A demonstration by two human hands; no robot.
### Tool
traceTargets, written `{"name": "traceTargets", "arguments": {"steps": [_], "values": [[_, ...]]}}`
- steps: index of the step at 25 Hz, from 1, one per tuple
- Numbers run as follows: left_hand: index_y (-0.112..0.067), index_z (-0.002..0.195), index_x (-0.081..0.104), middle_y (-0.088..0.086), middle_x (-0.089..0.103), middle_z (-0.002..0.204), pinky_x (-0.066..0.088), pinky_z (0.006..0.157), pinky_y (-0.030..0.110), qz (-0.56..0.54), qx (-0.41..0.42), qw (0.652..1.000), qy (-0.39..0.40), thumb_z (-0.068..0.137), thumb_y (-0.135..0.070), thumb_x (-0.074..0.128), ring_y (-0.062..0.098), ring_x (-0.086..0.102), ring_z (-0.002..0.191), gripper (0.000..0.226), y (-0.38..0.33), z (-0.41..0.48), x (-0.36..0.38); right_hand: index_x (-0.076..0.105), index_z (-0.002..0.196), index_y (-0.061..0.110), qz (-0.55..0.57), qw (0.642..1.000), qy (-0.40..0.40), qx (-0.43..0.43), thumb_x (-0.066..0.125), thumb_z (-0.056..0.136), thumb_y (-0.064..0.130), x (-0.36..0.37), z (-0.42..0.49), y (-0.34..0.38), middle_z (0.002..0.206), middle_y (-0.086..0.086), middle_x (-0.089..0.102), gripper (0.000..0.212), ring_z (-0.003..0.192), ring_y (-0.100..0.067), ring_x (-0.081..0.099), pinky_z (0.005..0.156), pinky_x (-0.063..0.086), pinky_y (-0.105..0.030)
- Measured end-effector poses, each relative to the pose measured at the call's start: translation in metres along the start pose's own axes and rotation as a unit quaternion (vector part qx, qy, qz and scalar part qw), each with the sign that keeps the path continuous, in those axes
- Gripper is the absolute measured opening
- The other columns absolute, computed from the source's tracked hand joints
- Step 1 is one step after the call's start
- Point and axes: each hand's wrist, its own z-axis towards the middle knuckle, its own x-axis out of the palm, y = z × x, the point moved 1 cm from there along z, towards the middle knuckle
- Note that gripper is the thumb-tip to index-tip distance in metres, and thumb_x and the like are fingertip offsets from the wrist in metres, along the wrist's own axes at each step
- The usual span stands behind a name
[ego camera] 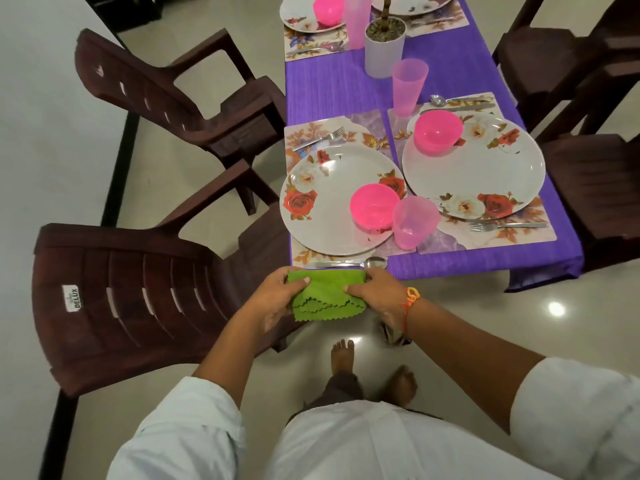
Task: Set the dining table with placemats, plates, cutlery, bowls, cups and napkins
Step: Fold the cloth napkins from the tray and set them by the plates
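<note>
Both hands hold a folded green napkin (323, 294) with zigzag edges just off the near end of the purple-covered table (329, 88). My left hand (280, 299) grips its left side and my right hand (377, 296) pinches its right side. Just beyond lies a floral placemat (304, 136) with a rose-patterned plate (322, 209), a pink bowl (374, 206), a pink cup (412, 223), a fork (320, 137) and a spoon (375, 262). To its right sits a second plate (485, 174) with a pink bowl (437, 131), cup (408, 86), fork (505, 225) and spoon (440, 99).
Dark brown plastic chairs stand on the left (138, 289) (180, 95) and on the right (595, 181). A white pot (383, 50) with a plant stands mid-table. Two more place settings (304, 19) lie at the far end. My bare feet (343, 355) are on the glossy floor.
</note>
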Motion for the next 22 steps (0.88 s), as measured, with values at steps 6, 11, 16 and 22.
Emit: {"name": "traceTargets", "arguments": {"steps": [6,11,16,22], "values": [[-0.004,0.119,0.062,0.019,0.072,0.115,0.061,0.083,0.046,-0.007,-0.018,1.0,0.013,0.097,-0.013,0.064,0.03,0.072,0.101,0.024,0.003,0.018,0.012,0.068,0.104,0.004,0.035,0.997,-0.046,0.054,0.079,0.084,0.01,-0.009,0.004,-0.01,0.102,-0.017,0.075,0.024,0.091,-0.032,0.074,0.087,0.061,-0.048],[-0.004,0.119,0.061,0.015,0.072,0.114,0.061,0.082,0.04,-0.065,-0.025,0.995,0.07,0.097,-0.003,0.063,0.027,0.071,0.103,0.022,0.002,0.02,0.056,0.067,0.091,0.015,0.073,0.986,-0.132,0.07,0.066,0.089,0.003,-0.049,-0.004,-0.005,0.08,-0.01,0.07,0.012,0.06,-0.019,0.067,0.047,0.053,-0.023],[-0.003,0.112,0.061,0.016,0.07,0.107,0.059,0.085,0.047,-0.052,-0.007,0.998,0.039,0.097,-0.001,0.061,0.027,0.069,0.091,0.016,0.003,0.03,0.129,0.07,0.094,0.006,0.055,0.972,-0.22,0.063,0.064,0.088,-0.001,-0.1,-0.004,-0.017,0.075,-0.01,0.067,0.011,0.055,-0.015,0.061,0.041,0.048,-0.018],[-0.016,0.093,0.063,0.01,0.073,0.099,0.063,0.073,0.044,0.016,0.031,0.996,-0.079,0.084,-0.021,0.076,0.028,0.071,0.087,0.017,0.001,0.041,0.187,0.069,0.118,0.01,-0.05,0.957,-0.282,0.032,0.079,0.077,0.014,-0.158,0.008,-0.016,0.108,-0.012,0.072,0.042,0.095,-0.029,0.068,0.087,0.059,-0.044]]}}
